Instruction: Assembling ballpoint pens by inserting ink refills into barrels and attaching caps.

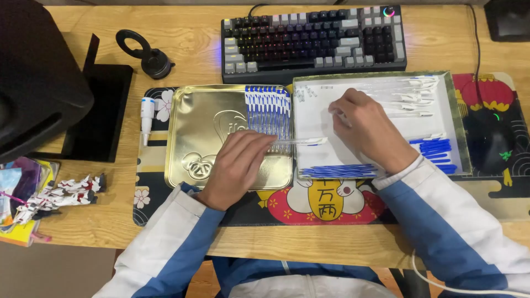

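My left hand (238, 165) rests on a gold metal tin lid (193, 127) and holds a clear pen with a white cap (298, 142) that points right. A row of several assembled blue-and-white pens (268, 107) lies on the lid just above that hand. My right hand (369, 129) is over a white-lined tray (456, 118), fingers curled at its upper left; whether it grips anything is hidden. The tray holds clear pen barrels with white caps (408, 96) at the top, blue refills (338, 171) along the bottom and more blue parts (435, 149) at the right.
A dark keyboard (314, 38) lies behind the lid and tray. A black mouse (491, 144) sits at the right on a patterned desk mat (326, 207). A black monitor stand (102, 110), a ring-shaped black holder (146, 52), a white marker (147, 113) and a toy figure (61, 193) are at the left.
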